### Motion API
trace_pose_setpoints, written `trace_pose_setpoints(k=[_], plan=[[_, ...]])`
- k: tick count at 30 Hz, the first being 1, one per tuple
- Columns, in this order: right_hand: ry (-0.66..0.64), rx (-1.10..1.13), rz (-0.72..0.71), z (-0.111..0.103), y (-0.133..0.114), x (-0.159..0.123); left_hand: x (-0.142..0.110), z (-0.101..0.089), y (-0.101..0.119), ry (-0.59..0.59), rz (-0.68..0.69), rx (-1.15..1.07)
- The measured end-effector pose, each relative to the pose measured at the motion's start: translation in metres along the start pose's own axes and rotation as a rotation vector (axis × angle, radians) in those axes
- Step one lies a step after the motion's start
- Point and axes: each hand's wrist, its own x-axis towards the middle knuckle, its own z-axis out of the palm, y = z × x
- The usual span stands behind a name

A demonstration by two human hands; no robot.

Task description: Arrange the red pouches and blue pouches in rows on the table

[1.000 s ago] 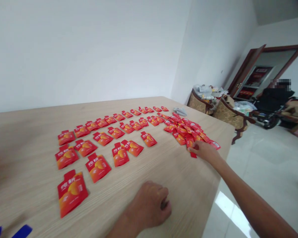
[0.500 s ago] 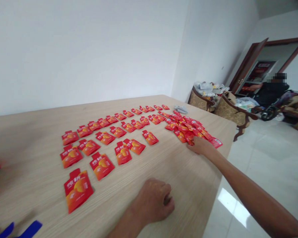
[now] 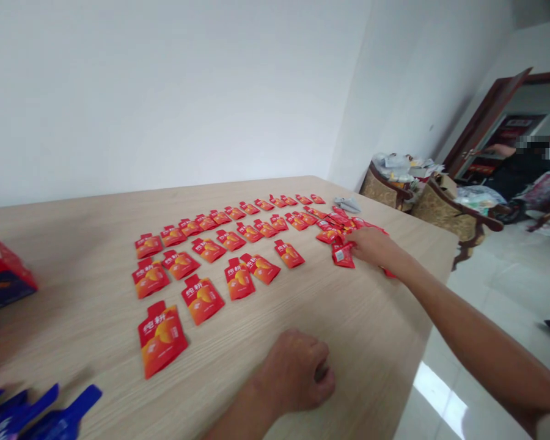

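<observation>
My left hand point(image 3: 301, 371) rests on the wooden table point(image 3: 256, 342) with its fingers curled, and nothing shows in the gap between thumb and forefinger. At the right side of the table, my right hand point(image 3: 373, 245) pinches a red sachet point(image 3: 343, 256) whose pale label patch faces up. That hand partly covers a pile of red sachets point(image 3: 332, 235). To its left lie rows of flat red-and-orange sachets with short necks and fruit pictures, the closest being a large-looking sachet point(image 3: 162, 339).
Blue sachets point(image 3: 64, 421) lie at the lower left, below a red-and-blue box point(image 3: 4, 272). A grey crumpled item point(image 3: 347, 204) is near the far right corner. Beyond the table stand patterned chairs point(image 3: 433, 211) with bags, and a person in dark clothes point(image 3: 516, 174).
The view has swung left, bringing the box and blue sachets further in. My right hand now pinches a sachet with its label side up at the pile's edge. My left hand stays curled.
</observation>
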Motion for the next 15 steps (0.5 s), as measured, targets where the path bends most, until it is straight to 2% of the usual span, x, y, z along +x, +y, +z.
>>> trace_pose_setpoints(k=[3,7,11,13,15], plan=[[-0.099,-0.138,-0.238,0.008,-0.031,0.043,0.001,-0.003,0.002,-0.037,-0.008,0.003],[-0.169,-0.288,-0.377,0.036,-0.064,0.079,0.003,-0.004,0.001,-0.049,0.000,0.008],[-0.109,-0.146,-0.447,0.057,-0.076,0.089,0.002,0.001,-0.001,-0.048,-0.006,-0.010],[-0.072,-0.062,-0.499,0.060,-0.074,0.085,0.001,0.002,-0.001,-0.054,-0.021,-0.016],[-0.007,0.006,-0.486,0.057,-0.069,0.078,0.001,0.003,-0.001,-0.061,-0.033,-0.024]])
